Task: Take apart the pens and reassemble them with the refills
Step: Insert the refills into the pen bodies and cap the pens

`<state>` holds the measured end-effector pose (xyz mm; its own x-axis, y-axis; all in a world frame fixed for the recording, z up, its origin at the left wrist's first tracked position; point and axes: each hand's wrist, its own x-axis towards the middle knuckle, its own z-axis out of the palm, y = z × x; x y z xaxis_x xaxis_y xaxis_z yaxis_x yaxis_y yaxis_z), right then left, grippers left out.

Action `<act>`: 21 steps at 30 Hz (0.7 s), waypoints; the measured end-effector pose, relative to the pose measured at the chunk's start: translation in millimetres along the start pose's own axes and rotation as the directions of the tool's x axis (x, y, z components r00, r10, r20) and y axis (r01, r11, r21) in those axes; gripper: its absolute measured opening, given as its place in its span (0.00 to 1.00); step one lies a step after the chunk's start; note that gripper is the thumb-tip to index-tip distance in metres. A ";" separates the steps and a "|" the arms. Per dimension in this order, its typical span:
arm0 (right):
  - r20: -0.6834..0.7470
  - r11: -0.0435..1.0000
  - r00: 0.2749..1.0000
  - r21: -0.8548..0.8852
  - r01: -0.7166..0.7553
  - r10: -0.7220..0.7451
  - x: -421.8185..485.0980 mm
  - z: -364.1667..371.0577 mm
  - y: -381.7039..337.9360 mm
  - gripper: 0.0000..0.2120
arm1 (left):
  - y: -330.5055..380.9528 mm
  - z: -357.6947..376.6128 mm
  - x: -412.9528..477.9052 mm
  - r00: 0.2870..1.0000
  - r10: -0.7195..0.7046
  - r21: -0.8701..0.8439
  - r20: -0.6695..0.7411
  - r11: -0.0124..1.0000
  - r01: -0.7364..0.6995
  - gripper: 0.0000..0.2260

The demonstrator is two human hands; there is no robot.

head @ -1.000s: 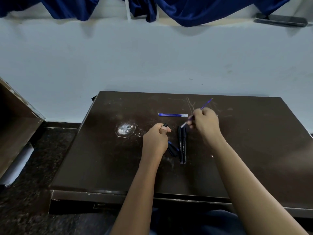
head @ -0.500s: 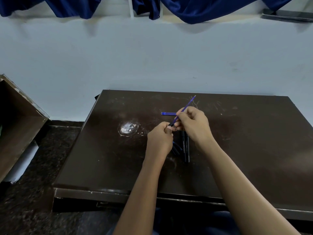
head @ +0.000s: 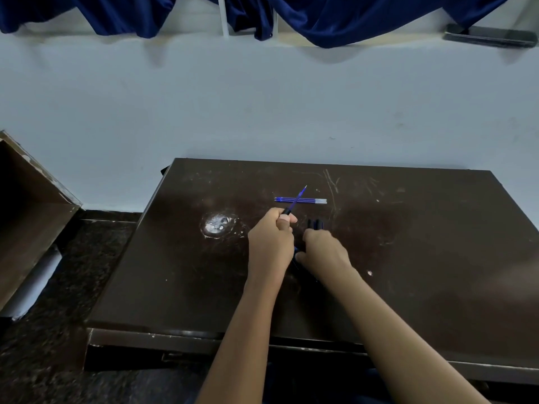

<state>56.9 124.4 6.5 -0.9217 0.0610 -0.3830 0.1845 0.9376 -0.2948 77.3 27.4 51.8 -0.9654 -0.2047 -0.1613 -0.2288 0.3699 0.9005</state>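
My left hand [head: 271, 243] grips a black pen barrel at the middle of the dark table [head: 423, 258]. A blue refill [head: 297, 199] sticks out of the barrel's top and points up and to the right. My right hand [head: 323, 252] is just to the right of the left one. It lies low over the black pens [head: 315, 223] on the table, with fingers curled down on them and the thumb at their left side. Only the pens' far ends show above its knuckles. Loose blue refills [head: 309, 200] lie side by side a little beyond both hands.
A whitish worn patch [head: 217, 224] marks the table left of my hands. The table stands against a pale wall, with blue cloth [head: 320, 18] hanging above. A brown box [head: 29, 217] stands on the dark floor at the left.
My right hand let go of the refill and dropped down onto the black pens. The refill now stands in the barrel, held by my left hand alone.
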 end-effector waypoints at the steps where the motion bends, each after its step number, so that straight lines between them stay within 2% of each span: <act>1: 0.000 0.998 1.000 -0.053 0.015 -0.015 -1.2 3.3 -3.3 0.16 | 1.7 0.7 -1.0 1.000 0.001 -0.002 0.003 1.000 -0.001 0.12; 4: -0.029 0.992 0.999 -0.120 0.028 -0.032 0.9 12.2 -6.9 0.16 | 4.6 3.9 -3.1 1.000 -0.005 0.028 0.018 1.000 0.004 0.12; 16: 0.058 0.997 0.996 -0.041 -0.063 0.065 6.4 12.9 -12.7 0.14 | 6.4 -8.8 -5.6 1.000 -0.001 0.007 0.001 1.000 0.001 0.13; 19: 0.062 0.998 0.996 0.013 -0.059 0.058 7.2 13.5 -11.4 0.11 | 5.7 -9.6 -5.6 1.000 0.001 0.018 0.010 1.000 -0.001 0.13; 21: 0.012 0.987 0.998 0.149 -0.067 0.066 11.2 12.6 -9.1 0.09 | 3.6 -9.2 -4.2 1.000 -0.003 0.028 0.013 1.000 0.002 0.12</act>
<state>49.2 112.2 -6.2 -0.9032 0.1188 -0.4124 0.2950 0.8698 -0.3956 81.7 21.2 59.4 -0.9664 -0.1939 -0.1688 -0.2344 0.3949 0.8883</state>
